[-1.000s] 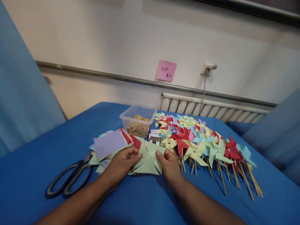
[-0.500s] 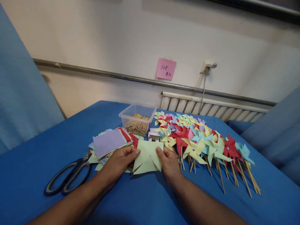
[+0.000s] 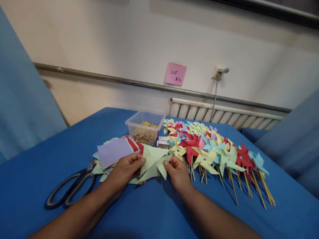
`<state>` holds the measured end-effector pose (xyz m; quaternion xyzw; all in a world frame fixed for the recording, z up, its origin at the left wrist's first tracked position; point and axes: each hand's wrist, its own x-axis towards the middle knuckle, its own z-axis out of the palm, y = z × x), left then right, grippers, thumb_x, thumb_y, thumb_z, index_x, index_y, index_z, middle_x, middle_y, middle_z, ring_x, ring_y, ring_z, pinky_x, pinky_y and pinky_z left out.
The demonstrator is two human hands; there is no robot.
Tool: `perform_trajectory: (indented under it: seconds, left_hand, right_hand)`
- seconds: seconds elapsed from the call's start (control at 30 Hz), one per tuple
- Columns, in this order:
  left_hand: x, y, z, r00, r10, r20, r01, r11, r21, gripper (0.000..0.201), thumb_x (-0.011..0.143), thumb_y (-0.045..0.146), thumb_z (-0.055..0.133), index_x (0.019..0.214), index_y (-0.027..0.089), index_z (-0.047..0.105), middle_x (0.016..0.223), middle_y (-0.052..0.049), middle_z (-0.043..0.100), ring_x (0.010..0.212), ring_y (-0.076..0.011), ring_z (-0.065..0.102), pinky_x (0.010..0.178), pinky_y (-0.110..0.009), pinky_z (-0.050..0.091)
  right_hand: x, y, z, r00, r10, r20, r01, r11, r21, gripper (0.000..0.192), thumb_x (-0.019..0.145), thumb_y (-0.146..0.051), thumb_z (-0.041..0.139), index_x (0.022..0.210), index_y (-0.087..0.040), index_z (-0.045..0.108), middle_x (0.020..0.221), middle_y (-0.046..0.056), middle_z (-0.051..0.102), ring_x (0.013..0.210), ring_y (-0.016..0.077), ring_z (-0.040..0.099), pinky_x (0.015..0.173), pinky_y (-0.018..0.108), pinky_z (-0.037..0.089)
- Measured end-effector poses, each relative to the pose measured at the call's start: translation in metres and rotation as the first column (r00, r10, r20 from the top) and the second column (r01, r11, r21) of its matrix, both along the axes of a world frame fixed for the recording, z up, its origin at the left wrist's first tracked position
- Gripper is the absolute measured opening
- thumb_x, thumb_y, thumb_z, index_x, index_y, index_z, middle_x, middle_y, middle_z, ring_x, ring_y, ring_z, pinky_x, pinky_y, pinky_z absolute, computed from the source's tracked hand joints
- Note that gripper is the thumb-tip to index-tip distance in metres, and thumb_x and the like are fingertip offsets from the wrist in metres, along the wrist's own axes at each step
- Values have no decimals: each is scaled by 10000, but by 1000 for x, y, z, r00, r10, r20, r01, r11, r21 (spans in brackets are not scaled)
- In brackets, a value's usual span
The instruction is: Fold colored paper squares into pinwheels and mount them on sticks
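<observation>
Between my hands is a pale green paper square (image 3: pixel 152 161) with slits cut in from its corners. My left hand (image 3: pixel 131 166) pinches its left side between thumb and fingers. A flap on the other side is pinched by my right hand (image 3: pixel 177 169), and that part of the paper is bent and twisted, its slits gaping. Just beyond my left hand lies a stack of coloured paper squares (image 3: pixel 114 152), lilac on top. Large dark-handled scissors (image 3: pixel 74 187) lie to the left, their blades partly under the stack.
Behind the paper stands a clear plastic box (image 3: pixel 142 127) of thin wooden sticks, with a small white carton (image 3: pixel 162 143) beside it. Many finished pinwheels (image 3: pixel 204 159) on sticks spread over the right of the blue-covered table (image 3: pixel 149 212). A radiator (image 3: pixel 224 114) runs along the wall.
The green paper was held nearly flat, its small centre hole showing. Now its right side is bent and twisted with the slits spread. Both hands stay pinched on it.
</observation>
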<state>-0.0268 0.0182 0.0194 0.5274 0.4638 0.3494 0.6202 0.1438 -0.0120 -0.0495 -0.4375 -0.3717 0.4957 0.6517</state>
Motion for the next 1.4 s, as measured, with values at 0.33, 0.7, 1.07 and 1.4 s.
perform_trajectory:
  seconds: [0.33,0.7,1.07,1.4]
  left_hand:
    - [-3,4,-8,999,-25,48,30,995,-91,294,673,410,781,744,162,641,634,-16,708,531,-160,618,516,-253,472]
    - [-3,3,-3,999,14,-34,-15,999,-41,283,653,402,783,641,168,625,523,19,633,450,-120,523,448,-212,378]
    - [0,-1,0,998,-22,51,25,997,-74,242,648,366,782,697,173,644,546,15,660,450,-148,581,479,-251,456]
    - [1,-1,-1,997,-29,75,34,997,-72,237,683,337,772,758,173,617,555,27,673,442,-125,578,465,-222,432]
  right_hand:
    - [-4,-1,0,998,57,-30,-57,998,-12,338,657,-482,760,712,-208,570,617,-30,610,544,139,516,560,269,414]
    - [2,-1,-3,997,2,76,-1,1000,-19,427,716,-567,696,624,-204,490,535,-71,469,499,96,363,499,229,301]
    - [0,-6,2,974,200,-111,-202,979,-11,390,670,-465,798,906,-161,731,782,48,743,651,191,645,674,327,489]
    - [-2,-3,-4,985,161,-69,-162,987,-8,421,684,-450,796,979,-159,720,735,32,721,575,157,588,597,292,462]
